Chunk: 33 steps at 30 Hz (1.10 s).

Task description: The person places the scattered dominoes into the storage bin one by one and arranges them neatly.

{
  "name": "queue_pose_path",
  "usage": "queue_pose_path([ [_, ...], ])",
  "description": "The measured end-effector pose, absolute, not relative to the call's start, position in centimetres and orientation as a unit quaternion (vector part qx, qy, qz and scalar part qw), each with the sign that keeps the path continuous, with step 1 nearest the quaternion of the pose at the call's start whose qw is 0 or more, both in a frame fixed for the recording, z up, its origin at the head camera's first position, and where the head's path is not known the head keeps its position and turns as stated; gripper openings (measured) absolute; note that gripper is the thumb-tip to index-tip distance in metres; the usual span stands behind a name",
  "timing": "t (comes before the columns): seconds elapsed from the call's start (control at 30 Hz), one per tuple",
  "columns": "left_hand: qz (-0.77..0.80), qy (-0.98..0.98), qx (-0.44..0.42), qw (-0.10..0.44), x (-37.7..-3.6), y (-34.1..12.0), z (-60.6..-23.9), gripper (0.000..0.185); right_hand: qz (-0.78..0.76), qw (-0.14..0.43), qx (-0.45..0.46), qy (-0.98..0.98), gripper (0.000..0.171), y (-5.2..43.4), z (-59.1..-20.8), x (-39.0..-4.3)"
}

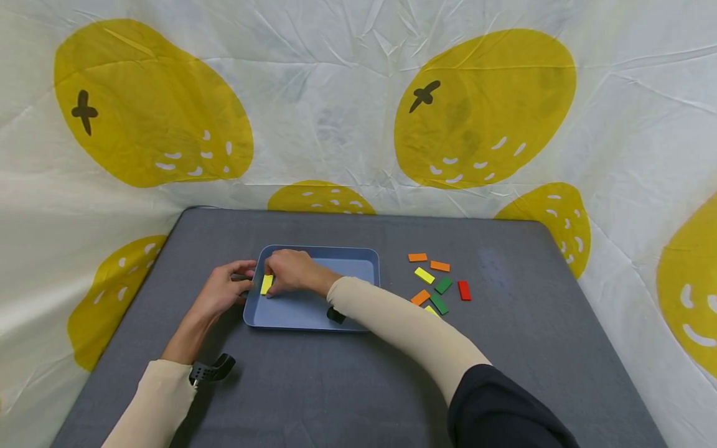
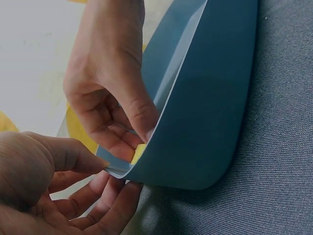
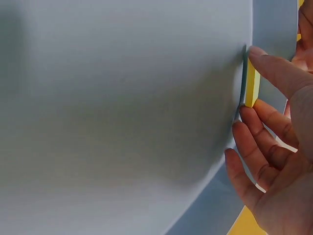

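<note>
A grey table (image 1: 347,386) was seen nearest the camera, with two sleeved forearms laid across it. The left hand (image 1: 221,292) was placed at the left edge of a blue tray (image 1: 358,261); its thumb was laid over the rim and its fingers (image 2: 105,205) were curled beneath the corner, so the tray was gripped there. The right hand (image 1: 291,272) was reached over into the tray's left part, and a yellow block (image 1: 266,284) was pinched between its thumb and fingertips. The block was held on edge against the tray floor, close beside the left wall, as was shown in the right wrist view (image 3: 252,83). To the right of the tray, well apart from both hands, a loose cluster of coloured blocks (image 1: 437,283) was laid on the table: orange, yellow, green and red. Behind the table, a white cloth (image 1: 336,112) printed with large yellow fruits was hung.
</note>
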<state>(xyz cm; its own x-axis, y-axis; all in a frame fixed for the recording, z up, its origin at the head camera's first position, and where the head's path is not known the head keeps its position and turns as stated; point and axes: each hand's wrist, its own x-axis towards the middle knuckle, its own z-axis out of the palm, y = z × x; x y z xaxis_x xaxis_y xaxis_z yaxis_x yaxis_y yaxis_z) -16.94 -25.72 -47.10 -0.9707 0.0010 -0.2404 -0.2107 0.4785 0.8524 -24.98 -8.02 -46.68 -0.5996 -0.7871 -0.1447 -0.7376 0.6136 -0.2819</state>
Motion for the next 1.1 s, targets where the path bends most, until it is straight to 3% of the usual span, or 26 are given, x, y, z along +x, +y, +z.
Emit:
queue_pose_path([
  [0.43, 0.507, 0.853, -0.059, 0.109, -17.0, -25.5, -46.9, 0.051, -0.118, 0.120, -0.415, 0.894, 0.052, -6.7, -46.0, -24.7],
  [0.77, 0.500, 0.857, -0.058, 0.110, -16.9, -25.8, -47.1, 0.051, -0.189, 0.164, -0.413, 0.876, 0.048, -2.5, -43.7, -25.2],
  [1.1, 0.491, 0.863, -0.056, 0.104, -16.8, -25.6, -47.0, 0.051, -0.268, 0.152, -0.399, 0.863, 0.041, 2.4, -41.4, -24.5],
])
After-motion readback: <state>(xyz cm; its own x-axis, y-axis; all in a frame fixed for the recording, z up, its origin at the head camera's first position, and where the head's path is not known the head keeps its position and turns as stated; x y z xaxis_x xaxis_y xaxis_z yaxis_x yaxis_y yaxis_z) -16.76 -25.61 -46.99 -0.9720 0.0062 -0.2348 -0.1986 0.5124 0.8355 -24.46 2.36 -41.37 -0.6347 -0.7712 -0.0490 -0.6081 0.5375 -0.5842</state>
